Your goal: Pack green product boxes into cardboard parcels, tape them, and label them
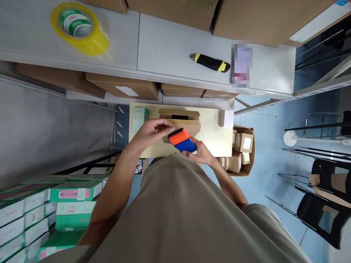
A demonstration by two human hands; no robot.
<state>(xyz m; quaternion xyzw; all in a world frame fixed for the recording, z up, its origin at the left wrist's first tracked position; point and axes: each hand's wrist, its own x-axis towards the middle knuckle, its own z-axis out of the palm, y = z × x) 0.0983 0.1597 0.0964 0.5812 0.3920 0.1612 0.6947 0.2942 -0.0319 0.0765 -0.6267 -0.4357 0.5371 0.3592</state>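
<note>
My right hand (201,151) is closed round the blue end of a block-shaped orange-and-blue tool (182,140) with a dark far edge, possibly a tape dispenser. It is held tilted above the table's near part. My left hand (152,132) is by the dark edge, thumb and forefinger pinched together; whether something thin is between them cannot be made out. Beneath and beyond the hands, a brown cardboard box (193,126) lies on the pale yellow table (216,142), partly hidden by the hands and tool.
A green-and-white box (140,115) and a white box (227,118) stand on the table. The grey shelf (164,47) above holds a yellow tape roll (82,29), a utility knife (210,62) and cartons. Small boxes fill a carton (251,160) at right; green boxes (76,191) are stacked left.
</note>
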